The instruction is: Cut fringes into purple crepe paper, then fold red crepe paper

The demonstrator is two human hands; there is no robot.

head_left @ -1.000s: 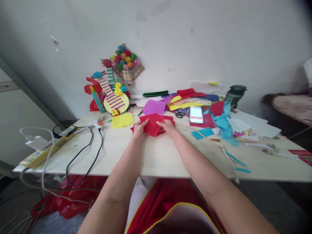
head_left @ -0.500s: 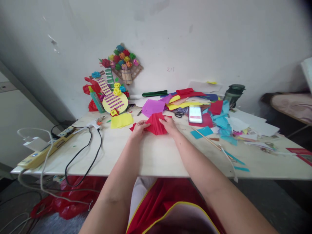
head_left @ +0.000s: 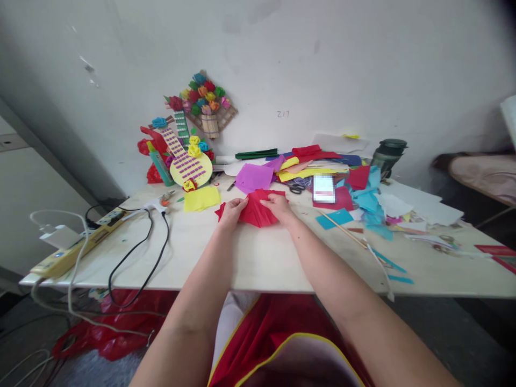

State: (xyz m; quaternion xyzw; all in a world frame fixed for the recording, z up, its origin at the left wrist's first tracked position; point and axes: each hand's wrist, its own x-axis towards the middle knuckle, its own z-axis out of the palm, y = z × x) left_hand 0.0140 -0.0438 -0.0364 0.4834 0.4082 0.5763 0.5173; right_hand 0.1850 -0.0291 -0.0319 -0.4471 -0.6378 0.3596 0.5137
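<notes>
Between my two hands is a creased sheet of red crepe paper (head_left: 258,210), held just above the white table (head_left: 266,263). My left hand (head_left: 233,211) pinches its left part between thumb and fingers, and a red corner pokes out beyond that hand. On the other side, my right hand (head_left: 279,208) grips the sheet near its upper right. A yellow paper sheet (head_left: 202,199) lies left of my left hand. Behind the red sheet is a purple sheet (head_left: 253,177), and black scissors (head_left: 297,188) lie just beyond my right hand.
A phone (head_left: 323,188) stands among coloured papers, with a wooden stick (head_left: 342,228) nearer me. At left are a power strip (head_left: 80,244), a glue gun (head_left: 155,204) and a paper-flower guitar (head_left: 190,166). A dark bottle (head_left: 387,156) stands at back right.
The red paper has shifted slightly and its folds hang differently. My right hand's fingers have moved a little on it; both hands still grip it.
</notes>
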